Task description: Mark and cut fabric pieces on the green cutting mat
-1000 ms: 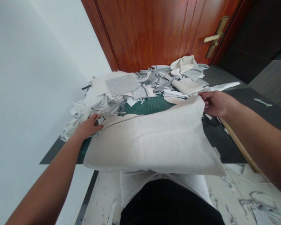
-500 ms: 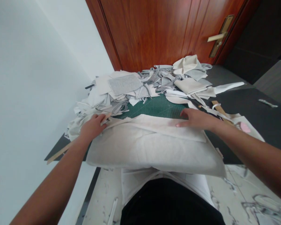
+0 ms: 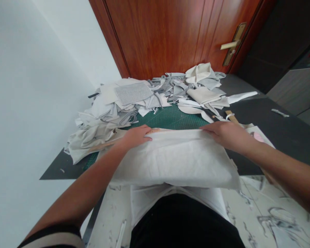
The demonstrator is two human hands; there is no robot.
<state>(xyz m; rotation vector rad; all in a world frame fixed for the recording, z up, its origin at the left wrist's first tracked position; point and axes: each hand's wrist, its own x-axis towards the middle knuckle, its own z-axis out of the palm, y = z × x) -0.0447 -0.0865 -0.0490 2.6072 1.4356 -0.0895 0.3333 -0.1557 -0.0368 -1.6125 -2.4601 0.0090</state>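
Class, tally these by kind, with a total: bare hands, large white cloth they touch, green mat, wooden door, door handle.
Hands: 2 (left hand, right hand)
Large white cloth: 1
Green mat: 1
Wooden door: 1
Door handle: 1
Total: 6

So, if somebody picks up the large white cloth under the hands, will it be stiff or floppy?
Probably floppy: the white cloth droops past the near edge of the dark table. It likely creases easily, since soft wrinkles show between the left hand and the right hand. It seems unlikely to roll, as it lies spread out broadly.
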